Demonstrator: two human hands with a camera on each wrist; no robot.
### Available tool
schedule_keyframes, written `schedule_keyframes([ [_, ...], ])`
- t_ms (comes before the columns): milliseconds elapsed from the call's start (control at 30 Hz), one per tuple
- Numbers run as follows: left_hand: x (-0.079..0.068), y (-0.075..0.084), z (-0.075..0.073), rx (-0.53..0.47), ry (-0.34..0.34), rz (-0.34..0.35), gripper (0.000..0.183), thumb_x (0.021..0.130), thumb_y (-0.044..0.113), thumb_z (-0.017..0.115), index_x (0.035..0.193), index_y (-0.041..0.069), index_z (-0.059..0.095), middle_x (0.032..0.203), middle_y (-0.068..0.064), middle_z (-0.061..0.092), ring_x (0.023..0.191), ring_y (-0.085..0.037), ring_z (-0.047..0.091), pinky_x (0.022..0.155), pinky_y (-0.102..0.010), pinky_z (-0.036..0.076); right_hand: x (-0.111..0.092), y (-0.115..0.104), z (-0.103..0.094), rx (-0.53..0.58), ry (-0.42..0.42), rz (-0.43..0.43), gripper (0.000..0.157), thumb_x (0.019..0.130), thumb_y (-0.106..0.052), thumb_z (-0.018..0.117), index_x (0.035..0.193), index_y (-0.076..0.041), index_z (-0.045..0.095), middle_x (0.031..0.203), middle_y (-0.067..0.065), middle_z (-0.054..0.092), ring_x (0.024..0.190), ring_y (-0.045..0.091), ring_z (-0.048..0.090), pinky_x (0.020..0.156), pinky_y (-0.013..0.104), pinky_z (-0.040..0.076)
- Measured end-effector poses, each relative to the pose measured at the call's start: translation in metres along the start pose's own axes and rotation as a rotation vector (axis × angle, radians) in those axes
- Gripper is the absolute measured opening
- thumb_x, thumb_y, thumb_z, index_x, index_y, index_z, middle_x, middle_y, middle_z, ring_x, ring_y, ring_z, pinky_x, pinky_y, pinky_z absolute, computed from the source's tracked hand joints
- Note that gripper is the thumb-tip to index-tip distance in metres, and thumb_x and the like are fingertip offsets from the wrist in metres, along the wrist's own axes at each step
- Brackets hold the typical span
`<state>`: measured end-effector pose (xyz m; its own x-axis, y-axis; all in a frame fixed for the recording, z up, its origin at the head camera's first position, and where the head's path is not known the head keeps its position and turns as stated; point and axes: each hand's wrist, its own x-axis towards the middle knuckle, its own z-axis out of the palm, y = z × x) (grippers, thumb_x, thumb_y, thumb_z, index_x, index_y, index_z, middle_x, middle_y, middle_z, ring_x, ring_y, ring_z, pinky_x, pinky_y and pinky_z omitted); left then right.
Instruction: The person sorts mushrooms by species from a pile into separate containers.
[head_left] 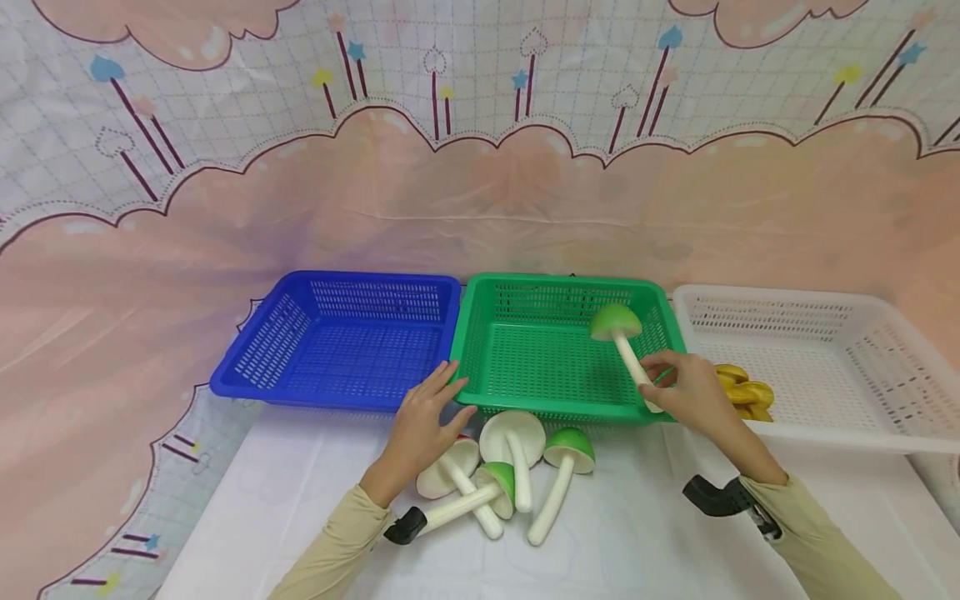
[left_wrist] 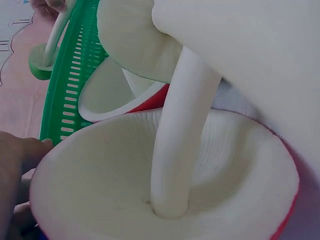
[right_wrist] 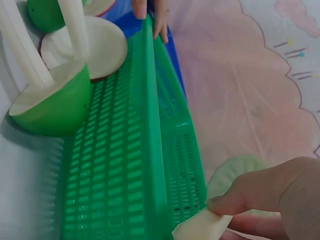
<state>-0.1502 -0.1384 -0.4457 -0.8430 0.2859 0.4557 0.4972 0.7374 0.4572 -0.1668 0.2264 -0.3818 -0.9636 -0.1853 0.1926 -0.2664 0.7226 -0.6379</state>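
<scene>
My right hand pinches the white stem of a toy mushroom near its lower end. The mushroom's green cap points up and away, over the right side of the green basket. In the right wrist view, thumb and fingers close round the pale stem. My left hand has its fingers extended at the near rims where the blue basket and green basket meet. Below and beside it lie several more mushrooms, among them a green-capped one and a red-edged one with its pale underside showing.
On the right stands a white basket with yellow bananas in its near left corner. The three baskets form a row against a patterned cloth backdrop. A white cloth covers the table in front.
</scene>
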Motion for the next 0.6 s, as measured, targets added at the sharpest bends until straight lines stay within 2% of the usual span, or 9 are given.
schedule_keyframes([
  [400,-0.001,0.001,0.001,-0.002,0.001,-0.003,0.046,0.084,0.023,0.073,0.123,0.001,0.062,0.142,-0.014,0.045,0.136,-0.030,0.034,0.099,-0.062,0.033,0.020,0.013,0.012,0.000,-0.046,0.128,0.032,0.081,-0.009,0.070,0.108,0.008,0.063,0.087,0.017,0.066,0.073,0.026,0.062,0.052,0.030,0.048],
  [600,-0.001,0.002,0.000,-0.002,0.001,-0.008,0.046,0.084,0.023,0.073,0.124,0.001,0.062,0.143,-0.014,0.045,0.136,-0.030,0.034,0.099,-0.062,0.033,0.029,0.021,0.021,0.023,-0.067,0.154,0.034,0.082,-0.007,0.069,0.109,0.012,0.060,0.086,0.021,0.065,0.060,0.020,0.059,0.049,0.030,0.049],
])
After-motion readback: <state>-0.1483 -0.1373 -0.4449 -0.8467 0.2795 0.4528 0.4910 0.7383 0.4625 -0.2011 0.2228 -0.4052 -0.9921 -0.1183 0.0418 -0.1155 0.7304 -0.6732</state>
